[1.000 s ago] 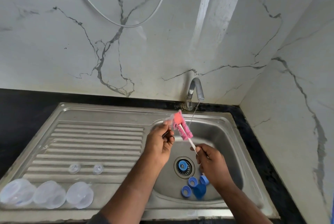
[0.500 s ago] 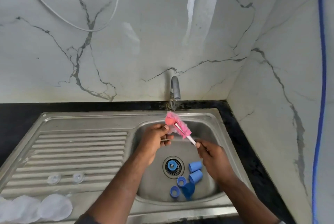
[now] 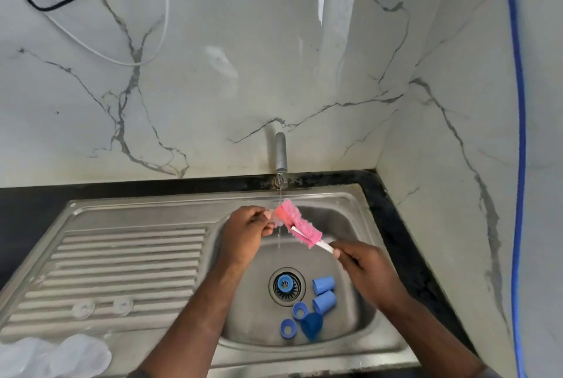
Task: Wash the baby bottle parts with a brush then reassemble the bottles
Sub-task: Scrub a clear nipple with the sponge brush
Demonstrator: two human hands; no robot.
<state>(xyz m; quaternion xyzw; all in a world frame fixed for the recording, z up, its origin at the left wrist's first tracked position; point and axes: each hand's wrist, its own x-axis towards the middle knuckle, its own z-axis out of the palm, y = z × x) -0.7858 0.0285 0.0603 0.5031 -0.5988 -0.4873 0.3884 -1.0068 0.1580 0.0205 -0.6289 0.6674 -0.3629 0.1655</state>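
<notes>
Clear bottle part [image 3: 272, 220] pinched in fingers of left hand [image 3: 247, 233] under tap [image 3: 281, 154] stream for rinsing; brush [image 3: 301, 227] handle gripped in right hand [image 3: 364, 265], bristles angled onto it for scrubbing.

White veined marble walls [image 3: 243, 42], black countertop [image 3: 27, 207], steel sink [image 3: 146, 204], wall tap [image 3: 280, 152], blue hose [image 3: 516, 103] at right

The brushed steel sink [image 3: 146, 213] looks dull and ribbed beside glossy marble-patterned wall tiles [image 3: 243, 42]. In its basin lie smooth blue plastic caps [image 3: 323, 284]; the pink brush [image 3: 301, 226] is fuzzy.
</notes>
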